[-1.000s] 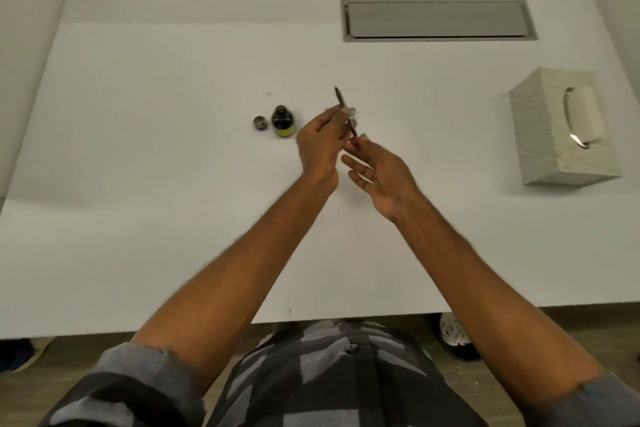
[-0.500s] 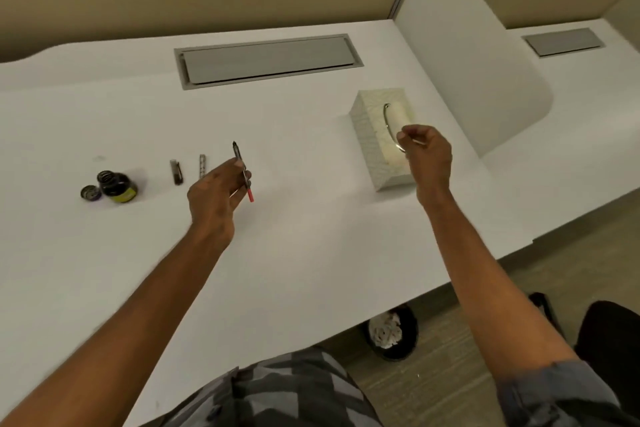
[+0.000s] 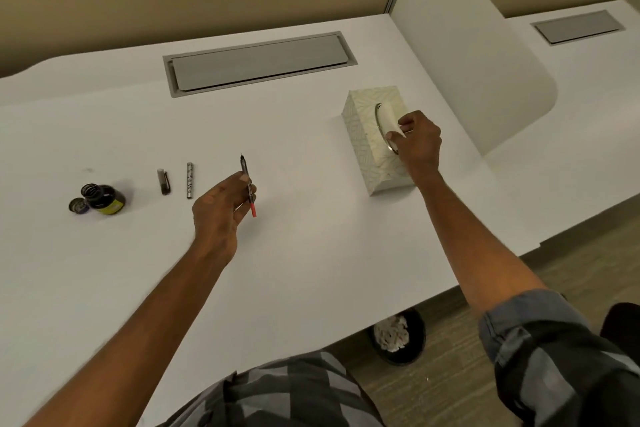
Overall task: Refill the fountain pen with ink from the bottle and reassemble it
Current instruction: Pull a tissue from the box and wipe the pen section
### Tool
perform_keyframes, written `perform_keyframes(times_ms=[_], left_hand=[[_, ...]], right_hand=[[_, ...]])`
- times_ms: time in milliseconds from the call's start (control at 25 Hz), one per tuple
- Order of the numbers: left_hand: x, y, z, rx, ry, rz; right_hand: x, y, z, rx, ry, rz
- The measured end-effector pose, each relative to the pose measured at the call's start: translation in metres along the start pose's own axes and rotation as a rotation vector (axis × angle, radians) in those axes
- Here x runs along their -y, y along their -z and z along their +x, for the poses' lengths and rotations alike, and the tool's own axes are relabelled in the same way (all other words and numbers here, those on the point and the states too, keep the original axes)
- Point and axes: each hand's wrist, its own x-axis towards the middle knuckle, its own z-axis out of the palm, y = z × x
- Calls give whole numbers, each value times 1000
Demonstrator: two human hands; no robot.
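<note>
While the left hand (image 3: 221,208) pinches the pen section (image 3: 245,168) well apart from the tissue box (image 3: 360,135), the right hand (image 3: 420,146) pinches its tissue (image 3: 386,120), probably for wiping ink.

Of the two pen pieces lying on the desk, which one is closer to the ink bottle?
The short dark cap with the clip; it lies between the ink bottle and the longer silver barrel.

One wide-angle camera, worn on the person's head, looks forward and down over the white laminate desk (image 3: 311,270) from close above. The desk's front edge runs diagonally. The frame spans from the dark glass ink bottle (image 3: 104,199) at left to the white curved divider panel (image 3: 467,80) at right.
</note>
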Motion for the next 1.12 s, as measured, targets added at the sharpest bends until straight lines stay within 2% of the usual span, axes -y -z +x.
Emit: perform_keyframes(times_ms=[280,480,680,800,920,1000,1120], left_hand=[[9,-8,-2,0,-1,21],[11,-15,-3,15,-12,29],[13,-18,-5,31,-10,26],[12,-21,-10,42,-23,41],[8,-24,-18,96,-64,74],[3,-27,-25,132,-98,99],[-3,-28,-32,171,-131,126]], right_hand=[[0,12,4,-94,16,-128],[-1,20,6,-142,22,-134],[7,35,14,-315,36,138],[16,45,13,-348,86,322],[30,41,-5,-233,96,478],[43,25,-31,-46,54,652],[70,-7,-83,310,-152,947]])
